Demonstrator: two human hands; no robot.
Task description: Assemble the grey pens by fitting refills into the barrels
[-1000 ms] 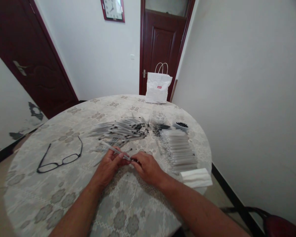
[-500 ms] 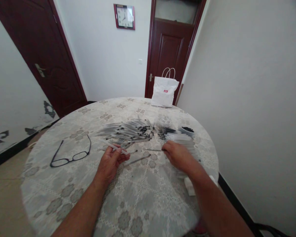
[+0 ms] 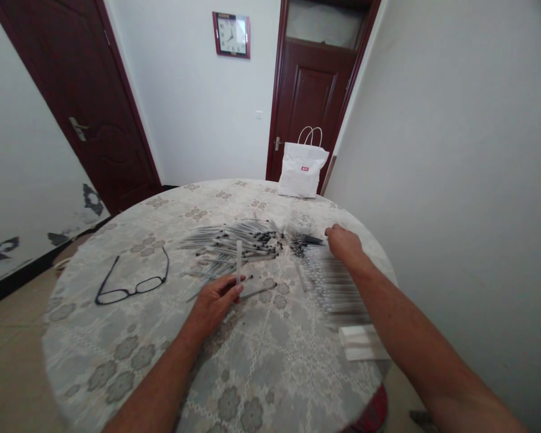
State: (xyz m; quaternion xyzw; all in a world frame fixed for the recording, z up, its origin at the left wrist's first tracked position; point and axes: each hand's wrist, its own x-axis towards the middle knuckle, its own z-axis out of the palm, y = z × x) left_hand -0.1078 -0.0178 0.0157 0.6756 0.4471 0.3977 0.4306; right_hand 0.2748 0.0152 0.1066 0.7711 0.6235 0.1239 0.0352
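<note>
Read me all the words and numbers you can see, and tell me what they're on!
"10", "8", "7": on the wall clock; its other numbers are small or in the glare.
Lettering along the clock's top edge: too small to read.
Red label on the white bag: pale marks, too blurred to read.
Tube in the left hand: no writing that I can see.

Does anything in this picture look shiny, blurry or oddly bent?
In the head view, pale glare covers the right part of the wall clock; in the same head view, the rows of pale tubes look soft, the left door leans, probably from lens distortion, and a faint shadow falls on the tablecloth beside the left hand.
</note>
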